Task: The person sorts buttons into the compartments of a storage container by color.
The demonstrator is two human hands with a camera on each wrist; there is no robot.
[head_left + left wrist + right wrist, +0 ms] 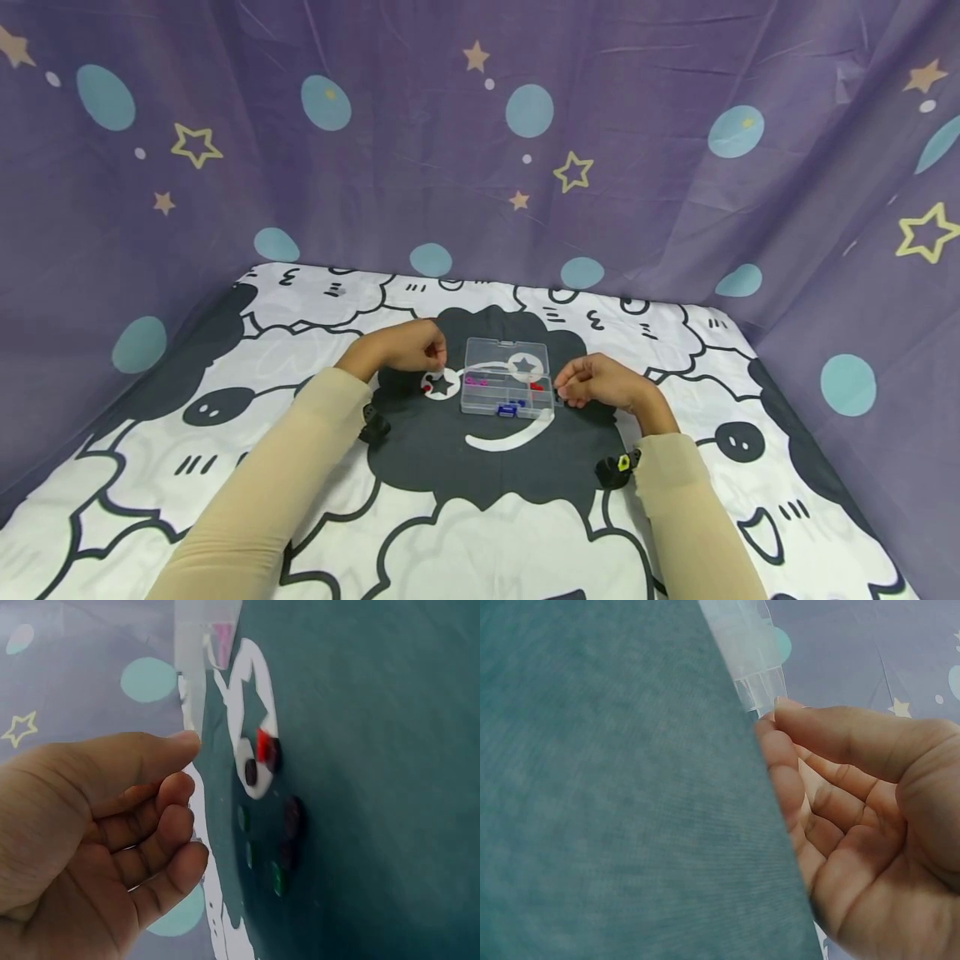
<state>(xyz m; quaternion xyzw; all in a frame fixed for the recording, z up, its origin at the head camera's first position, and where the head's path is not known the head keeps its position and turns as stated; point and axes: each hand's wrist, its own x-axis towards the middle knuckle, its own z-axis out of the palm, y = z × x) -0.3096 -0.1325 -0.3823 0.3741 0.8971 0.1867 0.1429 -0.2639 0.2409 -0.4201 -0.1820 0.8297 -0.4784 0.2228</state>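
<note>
A clear plastic compartment box [486,406] lies with its lid [487,352] raised at the back. Pink pieces [474,382], red pieces [536,387] and blue pieces [517,404] sit in separate compartments. My left hand [414,345] hovers left of the box, its fingers loosely bent and nothing visible between them. Below it, a small red piece [262,745], green pieces [278,879] and dark pieces [293,817] are scattered on the cloth. My right hand [600,382] is at the box's right side, thumb and index tips together; whether they pinch anything is hidden.
A cartoon-print cloth [480,475] in white and dark grey covers the table. Purple curtains [420,167] with stars and dots rise behind and at both sides. Dark wrist devices [613,472] sit by the sleeves.
</note>
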